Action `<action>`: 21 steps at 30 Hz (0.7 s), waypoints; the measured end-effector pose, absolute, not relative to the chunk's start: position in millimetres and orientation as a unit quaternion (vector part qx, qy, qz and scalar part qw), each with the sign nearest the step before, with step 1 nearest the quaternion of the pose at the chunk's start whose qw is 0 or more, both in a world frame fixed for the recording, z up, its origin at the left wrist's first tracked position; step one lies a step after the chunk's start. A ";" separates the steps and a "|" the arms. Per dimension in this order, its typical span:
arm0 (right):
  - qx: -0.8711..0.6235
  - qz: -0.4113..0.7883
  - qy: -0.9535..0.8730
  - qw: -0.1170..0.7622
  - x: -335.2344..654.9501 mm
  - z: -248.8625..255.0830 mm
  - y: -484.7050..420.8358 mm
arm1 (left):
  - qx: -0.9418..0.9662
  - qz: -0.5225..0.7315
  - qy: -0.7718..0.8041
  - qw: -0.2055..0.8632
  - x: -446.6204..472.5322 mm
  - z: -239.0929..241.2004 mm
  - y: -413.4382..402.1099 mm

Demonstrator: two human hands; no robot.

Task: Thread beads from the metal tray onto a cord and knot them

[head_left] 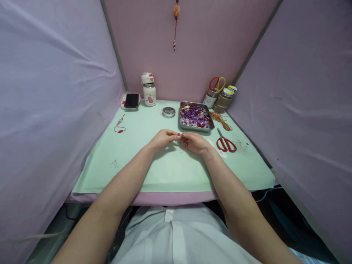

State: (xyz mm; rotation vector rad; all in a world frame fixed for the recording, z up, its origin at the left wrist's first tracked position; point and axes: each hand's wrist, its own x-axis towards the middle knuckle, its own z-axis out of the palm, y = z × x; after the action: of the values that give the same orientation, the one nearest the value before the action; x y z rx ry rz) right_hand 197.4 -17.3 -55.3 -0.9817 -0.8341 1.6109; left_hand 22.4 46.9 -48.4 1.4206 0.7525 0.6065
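Observation:
Over the middle of the pale green table, my left hand and my right hand meet fingertip to fingertip. A small purple bead shows at the tips of my left fingers, which are pinched together. My right fingers are closed on a thin orange-brown cord, and part of it hangs below them. How the cord runs to the bead is too small to make out. Just beyond my hands stands a metal tray of purple, red and clear beads.
Red-handled scissors lie at the right by some white scraps. Behind them are a cord bundle, a jar and a can holding scissors. A round dish, bottle, phone and beaded string sit leftward.

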 end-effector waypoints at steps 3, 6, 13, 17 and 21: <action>-0.396 0.676 -0.359 0.508 195.0 -56.8 -19.2 | 0.622 0.260 0.330 0.661 23.4 -47.6 44.5; -0.393 0.672 -0.373 0.505 194.3 -56.1 -20.5 | 0.604 0.247 0.331 0.682 24.2 -45.2 40.2; -0.391 0.673 -0.409 0.476 194.2 -54.4 -20.7 | 0.562 0.234 0.295 0.737 24.1 -44.1 38.1; -0.403 0.664 -0.411 0.477 190.3 -55.2 -20.3 | 0.551 0.226 0.309 0.742 25.0 -45.3 38.2; -0.423 0.629 -0.409 0.508 186.8 -60.9 -18.0 | 0.529 0.248 0.327 0.743 25.8 -42.6 36.2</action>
State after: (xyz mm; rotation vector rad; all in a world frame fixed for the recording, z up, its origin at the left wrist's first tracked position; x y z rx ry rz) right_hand 186.8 -18.0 -60.9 -1.0199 -0.9848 1.5149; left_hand 25.8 36.2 -42.6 1.1584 0.7161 0.5423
